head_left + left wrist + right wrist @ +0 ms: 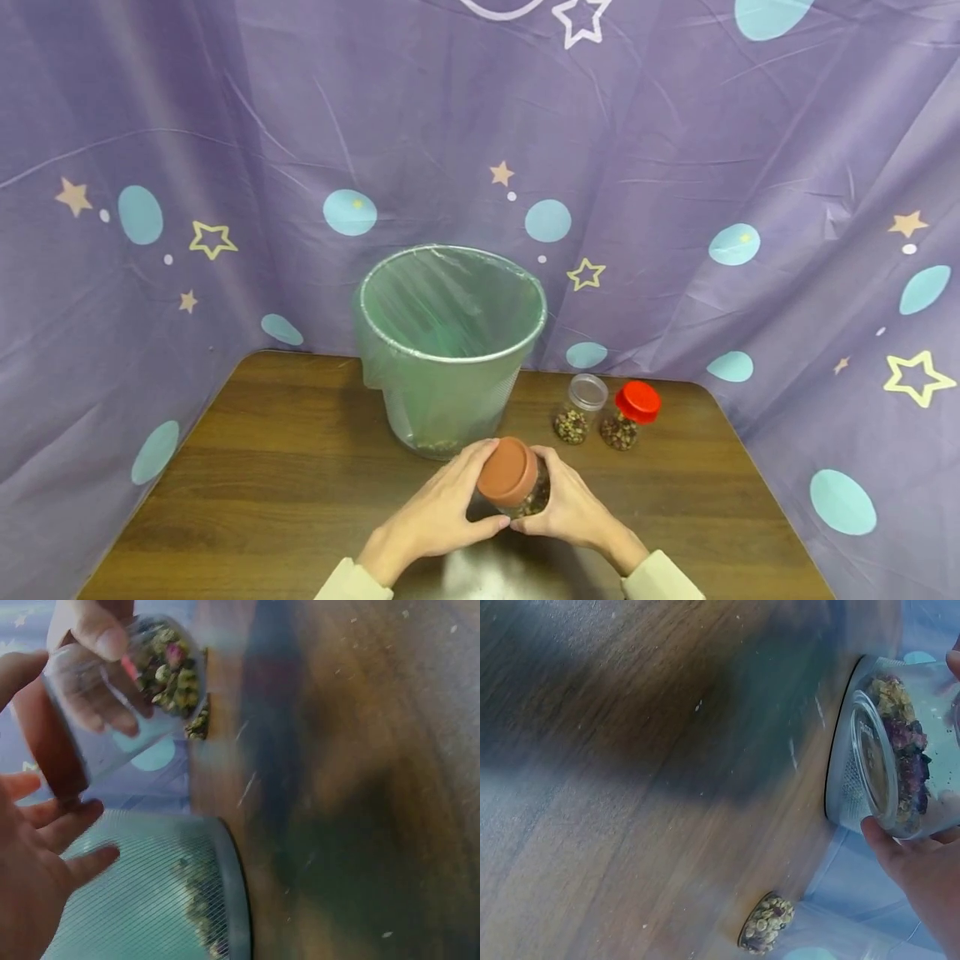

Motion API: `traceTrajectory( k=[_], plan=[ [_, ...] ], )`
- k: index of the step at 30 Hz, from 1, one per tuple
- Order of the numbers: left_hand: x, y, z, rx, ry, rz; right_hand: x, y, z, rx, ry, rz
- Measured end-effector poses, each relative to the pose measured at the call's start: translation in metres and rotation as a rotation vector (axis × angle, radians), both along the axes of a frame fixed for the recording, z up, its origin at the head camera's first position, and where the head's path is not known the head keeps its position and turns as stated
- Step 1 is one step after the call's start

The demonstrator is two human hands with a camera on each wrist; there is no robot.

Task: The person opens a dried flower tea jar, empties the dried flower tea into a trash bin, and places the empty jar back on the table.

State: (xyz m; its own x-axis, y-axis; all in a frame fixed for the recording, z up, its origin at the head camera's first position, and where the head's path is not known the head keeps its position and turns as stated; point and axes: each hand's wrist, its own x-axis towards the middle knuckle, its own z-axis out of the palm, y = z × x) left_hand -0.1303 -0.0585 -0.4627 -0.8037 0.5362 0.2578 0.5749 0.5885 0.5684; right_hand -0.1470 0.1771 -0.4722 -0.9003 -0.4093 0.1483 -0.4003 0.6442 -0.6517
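A clear jar (537, 495) with a brown lid (507, 472) is held above the table between both hands. Dried flowers and a pink bud show through its wall in the left wrist view. The right hand (572, 507) grips the jar's body, its fingertips near the base in the right wrist view. The left hand (437, 510) is at the lid, with thumb and fingers on opposite sides of the rim. In the left wrist view the jar (112, 742) tilts, its contents (176, 667) lying toward the base.
Just beyond the hands stands a mesh wastebasket (450, 400) lined with a green bag, some dried bits at its bottom. To its right are two smaller jars of dried flowers, one with a clear lid (588, 391), one with a red lid (638, 402). A purple curtain (450, 125) surrounds the wooden table (300, 467).
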Motion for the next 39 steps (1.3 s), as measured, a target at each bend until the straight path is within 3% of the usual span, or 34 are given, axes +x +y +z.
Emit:
traceTrajectory(
  k=[5, 11, 15, 20, 28, 30, 34, 39],
  plan=[
    [0.0, 0.005, -0.004, 0.052, 0.073, 0.011, 0.0, -0.002, 0.0, 0.043, 0.034, 0.022],
    [-0.002, 0.005, -0.002, -0.014, 0.13, -0.008, 0.002, -0.004, 0.0, 0.085, 0.027, 0.065],
    [-0.004, 0.003, 0.003, -0.072, 0.132, -0.039, 0.003, -0.006, 0.002, 0.128, 0.077, 0.102],
    [-0.008, 0.001, 0.009, -0.074, 0.123, -0.064, 0.004, -0.007, 0.004, 0.138, 0.123, 0.152],
    [-0.013, -0.002, 0.017, -0.035, 0.068, -0.083, 0.008, -0.007, 0.003, 0.053, 0.036, 0.188],
    [-0.013, -0.001, 0.017, -0.036, 0.069, -0.092, 0.009, -0.007, 0.002, 0.044, 0.053, 0.188],
    [-0.014, 0.0, 0.016, -0.072, 0.146, -0.098, 0.008, -0.009, 0.002, 0.018, 0.088, 0.196],
    [-0.018, 0.001, 0.015, -0.19, 0.327, -0.055, 0.008, -0.012, 0.004, 0.007, 0.112, 0.206]
  ],
)
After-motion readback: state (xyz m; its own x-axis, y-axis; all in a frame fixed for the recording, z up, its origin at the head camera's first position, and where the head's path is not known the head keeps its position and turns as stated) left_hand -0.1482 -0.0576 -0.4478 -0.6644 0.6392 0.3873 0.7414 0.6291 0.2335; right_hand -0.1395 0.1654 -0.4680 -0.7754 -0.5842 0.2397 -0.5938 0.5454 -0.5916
